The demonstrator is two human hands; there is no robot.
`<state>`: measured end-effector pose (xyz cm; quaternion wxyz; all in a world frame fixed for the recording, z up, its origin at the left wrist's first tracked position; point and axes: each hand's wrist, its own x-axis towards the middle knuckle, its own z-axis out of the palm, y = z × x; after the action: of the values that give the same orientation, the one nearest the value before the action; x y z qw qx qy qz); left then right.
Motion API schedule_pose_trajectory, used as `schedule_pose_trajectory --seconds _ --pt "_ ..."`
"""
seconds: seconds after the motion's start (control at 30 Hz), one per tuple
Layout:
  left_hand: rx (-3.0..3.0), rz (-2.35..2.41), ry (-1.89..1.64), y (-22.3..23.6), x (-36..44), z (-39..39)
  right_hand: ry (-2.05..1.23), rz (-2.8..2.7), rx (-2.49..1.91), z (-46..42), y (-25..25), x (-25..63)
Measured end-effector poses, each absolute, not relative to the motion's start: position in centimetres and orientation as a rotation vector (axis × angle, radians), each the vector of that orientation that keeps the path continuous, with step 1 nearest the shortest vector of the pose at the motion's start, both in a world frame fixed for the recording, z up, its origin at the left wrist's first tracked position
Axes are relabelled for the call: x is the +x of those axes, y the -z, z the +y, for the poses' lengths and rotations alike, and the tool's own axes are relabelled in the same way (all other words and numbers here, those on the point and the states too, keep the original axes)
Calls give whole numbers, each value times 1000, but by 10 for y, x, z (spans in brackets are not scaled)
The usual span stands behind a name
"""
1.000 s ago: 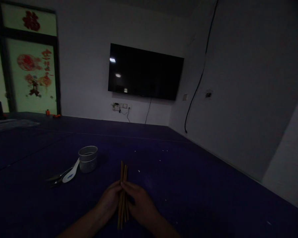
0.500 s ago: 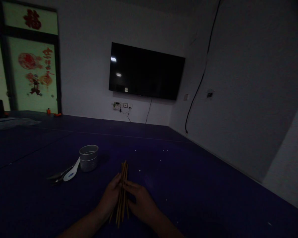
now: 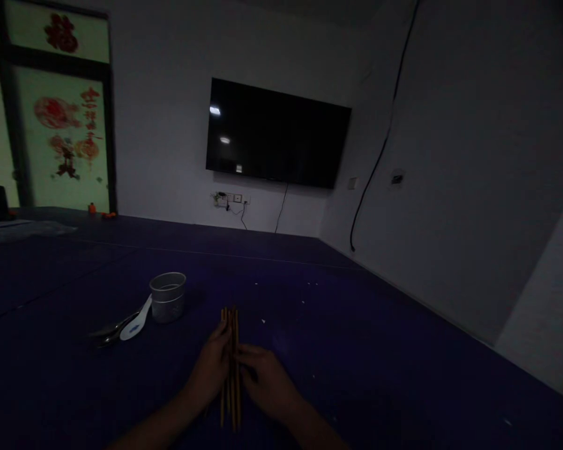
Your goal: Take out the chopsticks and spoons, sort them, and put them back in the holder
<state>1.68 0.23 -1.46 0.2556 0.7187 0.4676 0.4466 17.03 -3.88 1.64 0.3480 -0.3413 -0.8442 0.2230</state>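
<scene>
Although the room is dim, a broad dark blue surface (image 3: 384, 350) shows on every side of the grey cup (image 3: 167, 303), which stands upright on it. Well beyond the cup and to its right, a black television (image 3: 279, 131) hangs on the wall.

Nearer the viewer than the cup, also to its right, are the person's two hands. The left hand (image 3: 210, 364) has its fingers clamped on a bundle of sticks (image 3: 233, 400), the thumb lying along the left edge. The right hand (image 3: 268, 382) closes on the same bundle from the other side; its farthest fingertips are too dark to make out.

These slim brown sticks, their far ends pointing away from the viewer, look like wood: probably light, stiff and fairly smooth, hard to break but ready to slide past one another and fan out at the ends. The middle seems the best place to hold them, with one hand gathering each side, as here. Whether their near ends touch the surface, I cannot tell.

Just to the left of the cup lie dark, shiny metal utensils (image 3: 115, 328), hard to count, with a white spoon (image 3: 135, 326) beside them, its handle reaching toward the cup. Smallest is a white scrap (image 3: 263, 321), right of the cup.
</scene>
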Motion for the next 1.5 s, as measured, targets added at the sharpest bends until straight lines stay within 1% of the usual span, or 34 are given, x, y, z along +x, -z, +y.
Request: schedule_pose_trajectory --seconds 0.13,0.37,0.5,0.6,0.73,0.87,1.07,1.27,1.4,1.5 --pt "2029 1233 -1175 11 14 0 -565 -2189 -903 -38 -14 172" --pt "1990 1232 -1262 13 15 -2 -545 -2197 -941 -38 -14 172" --pt "2031 1264 -1288 2 11 -5 -520 -2210 -960 -38 -15 172" --pt "2160 1481 -1167 -11 6 -7 -498 -2213 -992 -40 -16 173" --pt "2272 1843 -840 -25 2 -15 -489 -2220 -1031 -41 -16 173" --pt "2362 1935 -628 -31 5 -25 -480 -2220 -1029 -40 -15 173" --pt "2448 1898 -561 -34 7 -29 -482 -2232 -1030 -41 -18 172" --pt "2464 2039 -526 -41 3 -28 -489 -2225 -994 -42 -20 173" --pt "2482 2036 -449 -38 1 -28 -482 -2241 -987 -40 -18 174" --pt "2505 1983 -484 -33 1 -27 -469 -2257 -1008 -40 -17 175"
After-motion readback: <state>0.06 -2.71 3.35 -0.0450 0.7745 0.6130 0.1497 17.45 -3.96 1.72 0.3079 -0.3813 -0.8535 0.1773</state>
